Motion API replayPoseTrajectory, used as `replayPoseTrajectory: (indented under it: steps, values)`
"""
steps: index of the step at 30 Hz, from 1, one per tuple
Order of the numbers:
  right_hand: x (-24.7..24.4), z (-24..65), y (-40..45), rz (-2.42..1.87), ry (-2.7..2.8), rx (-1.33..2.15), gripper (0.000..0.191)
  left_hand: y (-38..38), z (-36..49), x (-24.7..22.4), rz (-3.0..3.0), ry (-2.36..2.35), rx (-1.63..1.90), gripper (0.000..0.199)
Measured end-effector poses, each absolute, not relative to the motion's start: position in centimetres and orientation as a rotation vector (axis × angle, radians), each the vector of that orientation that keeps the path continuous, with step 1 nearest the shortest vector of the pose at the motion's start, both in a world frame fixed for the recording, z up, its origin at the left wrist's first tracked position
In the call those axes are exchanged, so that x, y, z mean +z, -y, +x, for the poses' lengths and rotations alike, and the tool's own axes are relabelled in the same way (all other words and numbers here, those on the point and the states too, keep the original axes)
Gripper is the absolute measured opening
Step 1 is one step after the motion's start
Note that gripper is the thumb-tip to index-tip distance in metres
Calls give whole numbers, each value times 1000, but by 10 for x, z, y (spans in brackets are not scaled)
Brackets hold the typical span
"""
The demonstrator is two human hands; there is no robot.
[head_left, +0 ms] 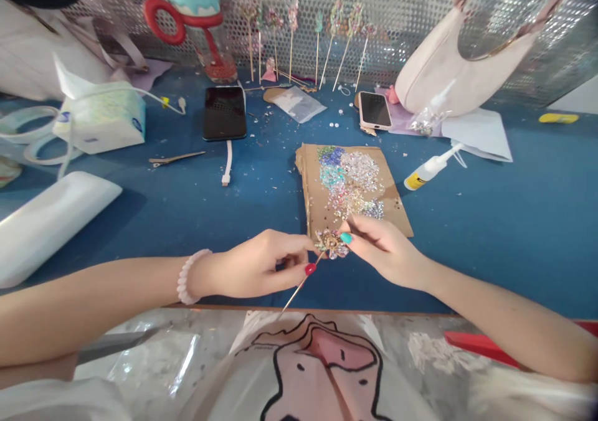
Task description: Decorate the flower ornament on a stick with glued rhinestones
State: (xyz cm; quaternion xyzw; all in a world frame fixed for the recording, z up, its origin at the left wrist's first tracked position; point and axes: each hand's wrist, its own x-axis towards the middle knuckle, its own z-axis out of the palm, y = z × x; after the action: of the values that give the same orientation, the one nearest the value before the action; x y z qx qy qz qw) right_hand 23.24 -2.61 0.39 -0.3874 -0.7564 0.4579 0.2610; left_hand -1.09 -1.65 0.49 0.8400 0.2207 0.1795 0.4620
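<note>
A flower ornament (332, 245) with glittering petals and a gold-coloured centre sits at the top of a thin stick (293, 296). My left hand (261, 264) is closed, pinching that stick just below the flower. At the flower's right edge, my right hand (391, 248) has thumb and forefinger pressed together; what lies between them, if anything, is too small to make out. Just beyond both hands lies a cardboard sheet (397, 212) bearing loose heaps of rhinestones (359, 170) in white, blue, turquoise, pink and other colours.
A glue bottle (425, 173) lies right of the cardboard. Two phones (224, 113), a hair clip (177, 158) and a plastic bag (299, 104) are farther back. Several decorated sticks (292, 41) stand along the mesh wall. Tissues (103, 119) and a white case (56, 222) occupy the left; a handbag (448, 66) the right.
</note>
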Motion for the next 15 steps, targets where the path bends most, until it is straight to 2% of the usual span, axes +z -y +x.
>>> replayPoseTrajectory:
  steps: [3,10,15]
  values:
    - [4,228,27,-1010,2109,1220,22,16,-6,5,1902,-575,367,21]
    - [2,225,26,-933,2142,1128,25,17,-6,3,1772,-633,327,16]
    - [6,240,17,-972,2037,832,29,16,-7,2,1570,-688,324,14]
